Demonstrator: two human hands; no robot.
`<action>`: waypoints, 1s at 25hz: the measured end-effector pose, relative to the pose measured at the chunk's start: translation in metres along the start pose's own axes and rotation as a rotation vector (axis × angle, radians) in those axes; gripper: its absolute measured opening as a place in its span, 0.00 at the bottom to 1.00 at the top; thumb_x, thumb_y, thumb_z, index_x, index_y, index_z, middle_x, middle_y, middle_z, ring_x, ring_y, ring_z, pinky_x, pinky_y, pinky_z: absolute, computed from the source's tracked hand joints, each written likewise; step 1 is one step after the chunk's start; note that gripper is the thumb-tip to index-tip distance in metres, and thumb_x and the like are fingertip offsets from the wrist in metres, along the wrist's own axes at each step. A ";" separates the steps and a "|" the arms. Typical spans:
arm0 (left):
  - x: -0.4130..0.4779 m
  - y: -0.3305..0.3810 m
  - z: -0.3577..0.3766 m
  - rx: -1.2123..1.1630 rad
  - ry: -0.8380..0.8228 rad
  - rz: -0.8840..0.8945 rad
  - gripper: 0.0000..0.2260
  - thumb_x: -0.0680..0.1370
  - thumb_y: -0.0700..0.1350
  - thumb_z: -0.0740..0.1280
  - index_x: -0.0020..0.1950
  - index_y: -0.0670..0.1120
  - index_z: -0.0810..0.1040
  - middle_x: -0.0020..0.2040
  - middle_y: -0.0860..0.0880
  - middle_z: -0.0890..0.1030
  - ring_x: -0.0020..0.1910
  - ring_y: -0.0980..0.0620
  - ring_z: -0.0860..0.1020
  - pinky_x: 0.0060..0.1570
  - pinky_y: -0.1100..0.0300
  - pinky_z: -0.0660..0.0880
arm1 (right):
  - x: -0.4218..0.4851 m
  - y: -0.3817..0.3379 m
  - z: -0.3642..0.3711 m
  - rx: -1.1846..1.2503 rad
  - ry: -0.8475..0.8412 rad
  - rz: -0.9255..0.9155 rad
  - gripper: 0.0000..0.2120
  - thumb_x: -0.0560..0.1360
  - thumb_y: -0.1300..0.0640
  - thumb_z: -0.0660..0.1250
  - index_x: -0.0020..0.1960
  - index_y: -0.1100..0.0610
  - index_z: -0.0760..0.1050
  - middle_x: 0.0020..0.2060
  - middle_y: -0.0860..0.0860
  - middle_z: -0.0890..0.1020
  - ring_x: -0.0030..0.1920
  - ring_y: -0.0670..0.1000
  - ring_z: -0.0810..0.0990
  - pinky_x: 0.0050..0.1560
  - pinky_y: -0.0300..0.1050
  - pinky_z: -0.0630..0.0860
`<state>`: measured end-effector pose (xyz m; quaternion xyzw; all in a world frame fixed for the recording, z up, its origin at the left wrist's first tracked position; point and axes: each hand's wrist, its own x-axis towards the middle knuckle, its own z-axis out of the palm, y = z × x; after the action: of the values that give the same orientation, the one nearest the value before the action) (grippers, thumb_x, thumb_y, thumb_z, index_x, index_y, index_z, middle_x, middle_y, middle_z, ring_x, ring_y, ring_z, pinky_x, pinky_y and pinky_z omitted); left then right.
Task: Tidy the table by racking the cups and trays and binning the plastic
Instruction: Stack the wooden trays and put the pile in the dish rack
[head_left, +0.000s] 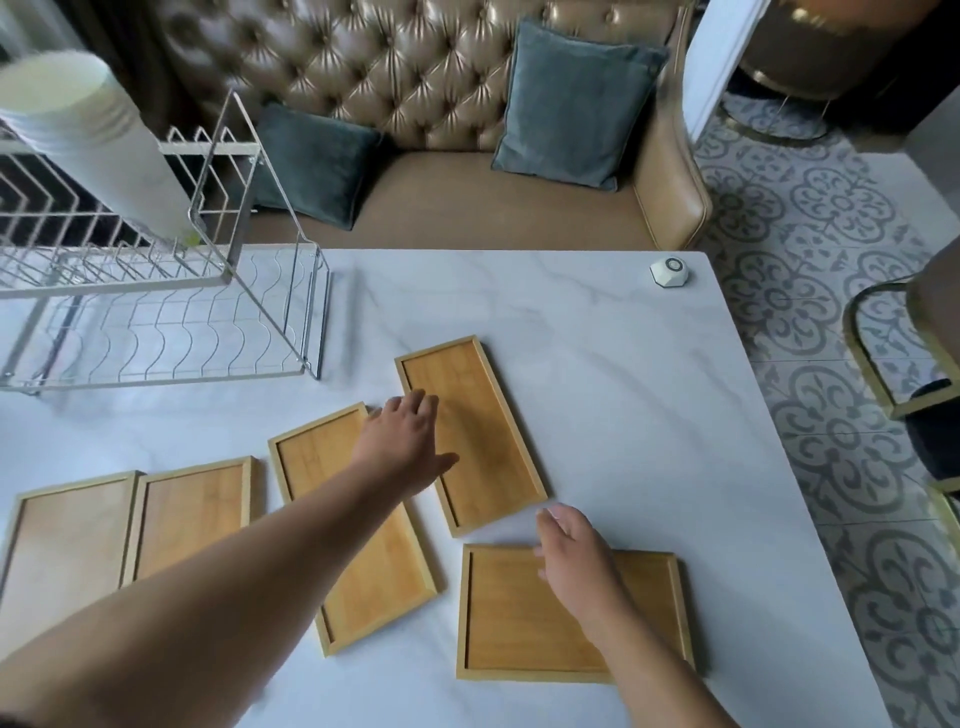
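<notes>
The farthest tray (480, 441) lies angled on the counter (623, 364) beneath the left hand (405, 447), whose grip is apart, fingers spread flat over the tray's left rim, arm stretched forward. Nearer and rightward, the right hand (576, 561) hovers over the near tray (514, 618), grip loose and apart. 1 tray (374, 577) lies under the left forearm.

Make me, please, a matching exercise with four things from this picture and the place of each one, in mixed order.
Things:
1. left hand
2. right hand
3. wire rack
4. small white gadget

Places:
A. far right corner of the table
B. over the rightmost tray
C. far left of the table
D. over the farthest tray

Pairs: 1-D, 2-B, 3-C, 4-A
</notes>
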<state>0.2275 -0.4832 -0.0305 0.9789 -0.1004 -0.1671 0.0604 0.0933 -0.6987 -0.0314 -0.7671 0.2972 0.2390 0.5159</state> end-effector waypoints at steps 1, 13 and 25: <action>0.016 -0.002 -0.004 0.013 -0.016 0.000 0.44 0.76 0.67 0.71 0.84 0.47 0.58 0.85 0.44 0.61 0.82 0.40 0.62 0.79 0.41 0.63 | 0.005 -0.003 0.004 0.058 -0.027 0.059 0.25 0.82 0.41 0.59 0.76 0.50 0.68 0.67 0.48 0.77 0.65 0.53 0.79 0.67 0.57 0.78; 0.115 0.003 -0.012 -0.082 -0.121 -0.156 0.65 0.59 0.68 0.84 0.86 0.48 0.53 0.78 0.41 0.69 0.77 0.36 0.66 0.71 0.40 0.73 | 0.030 -0.032 -0.007 0.916 -0.255 0.467 0.33 0.83 0.45 0.63 0.83 0.54 0.55 0.80 0.59 0.64 0.78 0.60 0.67 0.77 0.58 0.65; 0.067 0.055 -0.078 -0.437 0.248 -0.228 0.23 0.86 0.62 0.54 0.39 0.48 0.68 0.35 0.48 0.75 0.34 0.51 0.72 0.30 0.54 0.61 | 0.049 -0.026 -0.095 0.433 0.188 0.131 0.11 0.83 0.46 0.62 0.56 0.53 0.75 0.47 0.54 0.83 0.46 0.56 0.85 0.42 0.50 0.84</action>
<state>0.3064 -0.5448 0.0302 0.9606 0.0573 -0.0695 0.2630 0.1523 -0.7896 -0.0139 -0.6367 0.4374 0.1302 0.6216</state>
